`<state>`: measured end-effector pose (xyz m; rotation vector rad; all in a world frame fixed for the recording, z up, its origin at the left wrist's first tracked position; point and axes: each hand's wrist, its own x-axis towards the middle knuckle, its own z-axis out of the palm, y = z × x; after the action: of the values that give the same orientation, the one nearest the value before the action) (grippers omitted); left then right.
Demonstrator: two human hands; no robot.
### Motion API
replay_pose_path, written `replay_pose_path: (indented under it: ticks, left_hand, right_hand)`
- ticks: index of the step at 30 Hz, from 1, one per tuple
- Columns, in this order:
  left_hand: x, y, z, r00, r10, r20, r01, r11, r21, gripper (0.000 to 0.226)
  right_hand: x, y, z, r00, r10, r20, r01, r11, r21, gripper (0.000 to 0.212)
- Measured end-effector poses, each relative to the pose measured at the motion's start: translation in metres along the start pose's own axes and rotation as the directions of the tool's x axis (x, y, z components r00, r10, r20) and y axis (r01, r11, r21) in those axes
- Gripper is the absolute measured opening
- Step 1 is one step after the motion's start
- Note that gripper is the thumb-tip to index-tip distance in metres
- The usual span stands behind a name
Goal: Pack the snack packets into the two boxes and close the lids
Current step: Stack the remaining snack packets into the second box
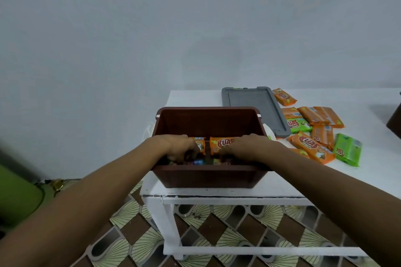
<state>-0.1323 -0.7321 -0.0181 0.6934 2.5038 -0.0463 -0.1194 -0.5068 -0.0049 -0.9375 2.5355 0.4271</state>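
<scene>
Brown box, both hands inside

Brown box (pixel 208 176) stood on the white bench (pixel 193 98). Inside it, the left hand (pixel 180 147) curled round one orange packet (pixel 200 145) and the right hand (pixel 246 147) round the KUAT packet (pixel 221 145). Loose packets (pixel 312 146) lay right of the grey lid (pixel 256 102).

a plain home room: bare pale wall (pixel 195 17), patterned tile floor (pixel 227 236), painted white table (pixel 195 98)

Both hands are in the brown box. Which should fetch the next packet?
Right. The loose snack packets lie right of the brown box, on the side of the right hand; the left hand would likely have to cross the box.
</scene>
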Motion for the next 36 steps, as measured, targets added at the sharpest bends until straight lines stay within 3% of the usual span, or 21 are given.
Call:
replay_pose_path:
  ticks: [2,4,7,11,14,17,19,23,25,29,31,34,36]
  left_hand:
    - [0.0,-0.001,0.0,0.999,0.017,0.046,-0.016,0.999,-0.03,0.034]
    - [-0.001,-0.002,-0.001,0.997,0.028,0.071,-0.024,0.998,-0.059,0.034]
    - [-0.001,-0.002,-0.003,0.998,0.043,0.045,-0.039,0.995,-0.088,0.028]
    - [-0.001,0.001,-0.004,0.988,0.065,-0.143,-0.078,0.993,-0.088,0.009]
    - [-0.003,0.002,-0.011,0.957,0.085,-0.277,-0.124,0.984,-0.125,0.024]
    - [-0.004,0.006,-0.02,0.937,0.064,-0.342,-0.114,0.985,-0.128,0.008]
    - [0.0,0.014,-0.028,0.916,0.072,-0.394,-0.134,0.982,-0.132,0.016]
    - [0.011,0.045,-0.048,0.847,0.128,-0.517,-0.223,0.967,-0.126,0.022]
    - [0.023,0.067,-0.057,0.807,0.152,-0.571,-0.253,0.962,-0.101,0.021]
    - [0.05,0.11,-0.076,0.736,0.196,-0.647,-0.293,0.955,-0.043,0.019]
    - [0.068,0.139,-0.086,0.725,0.229,-0.65,-0.314,0.949,-0.016,0.019]
    - [0.097,0.179,-0.094,0.776,0.276,-0.568,-0.303,0.952,0.048,0.021]
    - [0.117,0.205,-0.094,0.861,0.29,-0.419,-0.264,0.957,0.12,0.028]
  right_hand:
    - [-0.003,0.002,-0.003,0.998,-0.052,0.029,0.05,0.996,0.073,0.036]
    - [-0.003,0.005,-0.005,0.989,-0.148,-0.003,0.148,0.989,0.026,0.032]
    - [-0.001,0.002,-0.005,0.996,-0.078,0.031,0.076,0.994,0.074,0.034]
    - [0.001,0.003,-0.008,0.996,0.023,-0.089,-0.008,0.986,0.165,0.043]
    - [-0.004,0.007,-0.011,0.976,0.047,-0.211,-0.015,0.989,0.15,0.041]
    - [-0.022,0.021,-0.015,0.945,0.064,-0.322,-0.02,0.99,0.137,0.037]
    - [-0.037,0.039,-0.01,0.905,0.098,-0.414,0.025,0.959,0.283,0.031]
    - [-0.067,0.089,0.024,0.72,0.261,-0.643,0.06,0.899,0.433,0.022]
    - [-0.084,0.12,0.051,0.69,0.387,-0.612,-0.003,0.847,0.532,0.021]
    - [-0.104,0.159,0.103,0.818,0.485,-0.309,-0.279,0.804,0.524,0.027]
    - [-0.116,0.167,0.128,0.84,0.502,-0.206,-0.358,0.797,0.486,0.046]
    - [-0.121,0.174,0.153,0.787,0.571,-0.234,-0.371,0.742,0.559,0.064]
    - [-0.12,0.178,0.16,0.763,0.603,-0.233,-0.364,0.698,0.617,0.065]
